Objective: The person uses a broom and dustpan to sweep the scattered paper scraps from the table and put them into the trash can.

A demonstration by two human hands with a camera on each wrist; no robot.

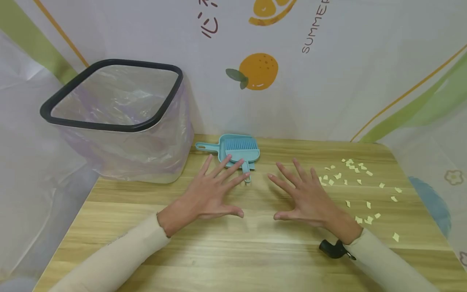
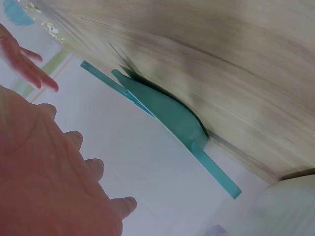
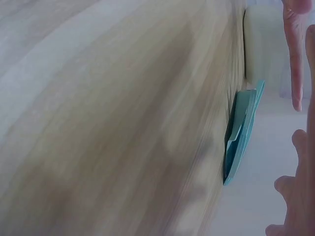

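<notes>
Both hands hover over the wooden table with fingers spread and nothing held. My left hand [image 1: 208, 195] is nearest the blue dustpan [image 1: 222, 146], its fingertips overlapping the set in the head view. On the dustpan lies a small blue brush [image 1: 242, 154], bristles toward the back wall and handle toward me. In the left wrist view the dustpan [image 2: 172, 115] is seen edge-on, apart from the hand. To the right, my right hand [image 1: 308, 198] is nearest the scattered pale yellow paper scraps [image 1: 338, 176], several of them beyond and beside the wrist.
A bin [image 1: 160, 152] with a black rim and clear plastic liner stands at the table's back left. A printed cloth [image 1: 321, 97] hangs behind the table [image 1: 219, 259]. Beside the right sleeve is a black object [image 1: 333, 248], its kind unclear.
</notes>
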